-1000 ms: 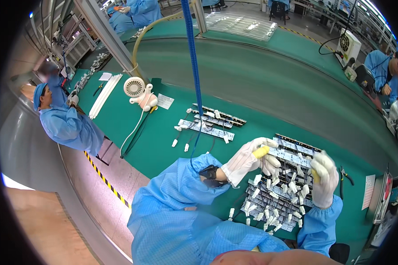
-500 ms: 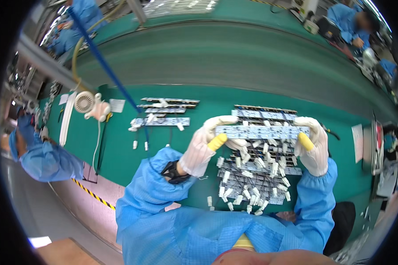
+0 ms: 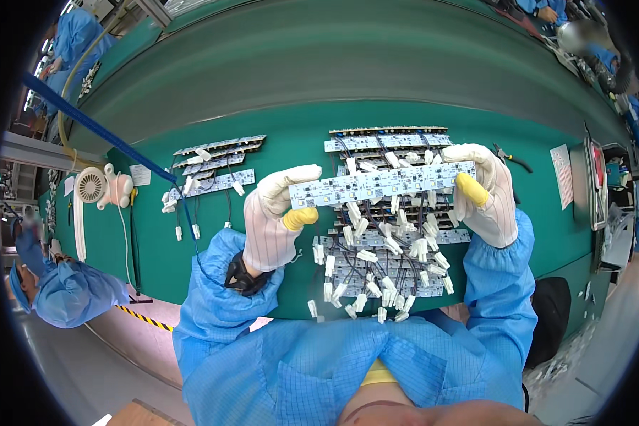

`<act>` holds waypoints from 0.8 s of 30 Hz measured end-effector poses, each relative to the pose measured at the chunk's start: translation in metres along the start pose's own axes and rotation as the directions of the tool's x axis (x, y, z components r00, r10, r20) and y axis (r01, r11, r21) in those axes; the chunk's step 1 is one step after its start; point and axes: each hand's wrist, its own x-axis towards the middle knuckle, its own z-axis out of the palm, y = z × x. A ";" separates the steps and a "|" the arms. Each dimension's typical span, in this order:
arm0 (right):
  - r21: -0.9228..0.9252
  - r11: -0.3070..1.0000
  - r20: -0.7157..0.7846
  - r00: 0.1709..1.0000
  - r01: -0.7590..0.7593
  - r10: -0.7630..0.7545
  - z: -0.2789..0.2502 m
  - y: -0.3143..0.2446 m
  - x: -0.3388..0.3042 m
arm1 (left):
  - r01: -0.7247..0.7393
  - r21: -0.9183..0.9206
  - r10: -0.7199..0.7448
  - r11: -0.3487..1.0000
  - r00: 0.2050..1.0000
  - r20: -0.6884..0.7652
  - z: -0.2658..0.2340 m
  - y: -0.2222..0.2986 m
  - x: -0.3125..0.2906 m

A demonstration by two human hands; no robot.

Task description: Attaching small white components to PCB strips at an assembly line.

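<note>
A long, narrow circuit board point(image 3: 376, 186) with small dark parts on its pale face is held up between my two gloved hands. My left hand point(image 3: 280, 213) pinches its left end, the yellow thumb tip in front. At the other end my right hand point(image 3: 484, 197) grips it the same way, so the board slants a little, right end higher. Behind and below it lies a pile of similar boards point(image 3: 433, 282) with dark wires and white plug connectors point(image 3: 392, 245). A wrist strap point(image 3: 245, 275) is on my left wrist.
A smaller stack of boards point(image 3: 227, 180) lies left on the green table point(image 3: 291, 121). Farther left stand a small fan point(image 3: 92, 184) and a blue cord point(image 3: 106, 135). Pliers point(image 3: 512, 160) and a printed sheet point(image 3: 561, 176) lie at right. Another person point(image 3: 78, 287) is at far left.
The board has gone from nearly level to slanting, its left end now lower. Both hands keep hold of it. The whole view has shifted, with the table's things now farther left.
</note>
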 end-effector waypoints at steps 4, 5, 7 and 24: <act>0.075 0.993 0.038 0.995 -0.094 0.092 -0.003 -0.002 0.000 | 0.025 0.203 -0.036 0.979 0.998 0.052 -0.007 0.004 0.003; 0.074 0.992 0.042 0.994 -0.100 0.097 -0.002 -0.001 0.000 | 0.030 0.201 -0.040 0.979 0.998 0.048 -0.008 0.003 0.003; 0.055 0.994 0.021 0.995 -0.095 0.094 -0.001 0.000 -0.001 | 0.041 0.199 -0.048 0.979 0.998 0.030 -0.010 0.002 0.004; -0.084 0.994 0.019 0.997 -0.068 0.069 -0.006 -0.001 -0.003 | -0.051 0.262 0.024 0.964 0.994 0.106 -0.007 0.004 0.007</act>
